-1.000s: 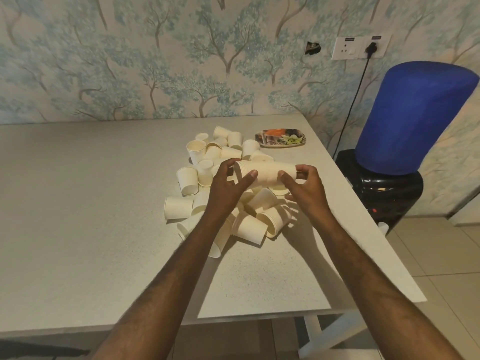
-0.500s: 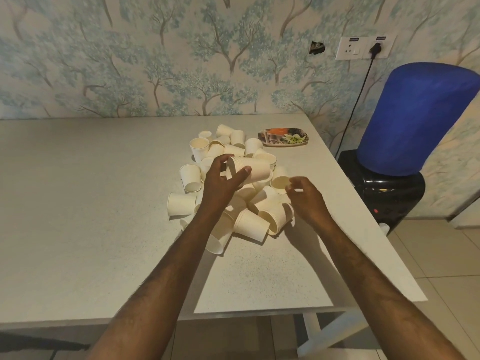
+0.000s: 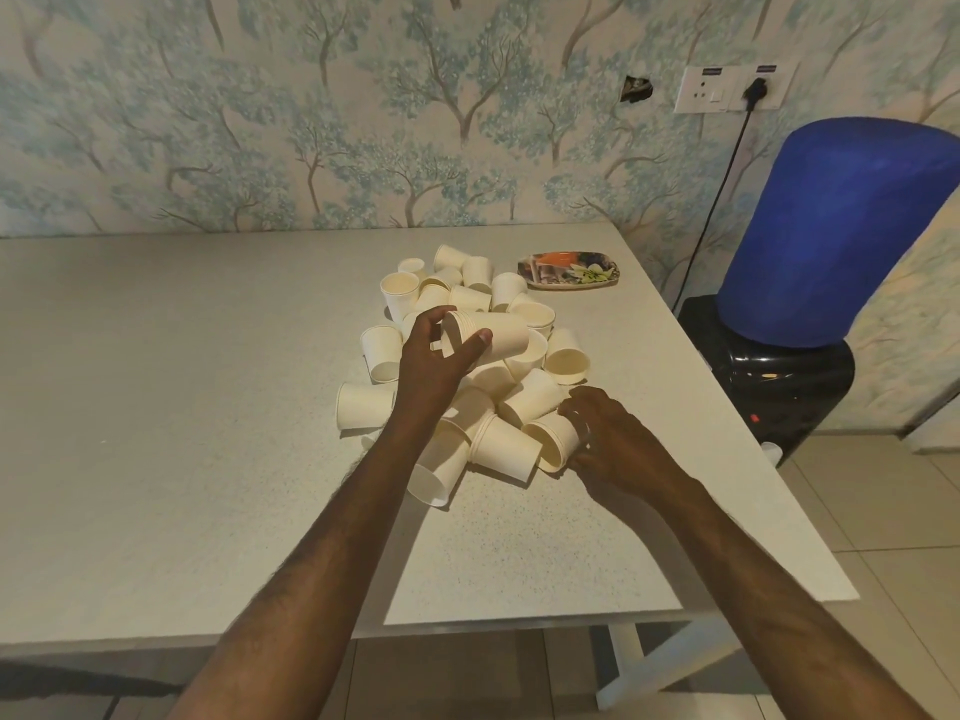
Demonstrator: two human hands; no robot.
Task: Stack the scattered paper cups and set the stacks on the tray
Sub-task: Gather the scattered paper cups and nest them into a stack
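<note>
Several white paper cups (image 3: 363, 405) lie scattered in a heap on the white table (image 3: 156, 407), most on their sides. My left hand (image 3: 431, 366) grips a short stack of nested cups (image 3: 493, 337), held sideways above the heap with its rims toward my palm. My right hand (image 3: 608, 439) is low at the heap's right edge, its fingers curled round a lying cup (image 3: 553, 439). The patterned tray (image 3: 569, 270) sits behind the heap at the table's far right and holds no cups.
A blue-covered water dispenser (image 3: 831, 241) stands right of the table on a black base, its cord running up to a wall socket (image 3: 732, 90). The table's right edge passes close to my right hand. Wallpapered wall lies behind.
My right hand let go of the stack's far end and dropped to a cup at the heap's right edge. My left hand keeps the stack alone.
</note>
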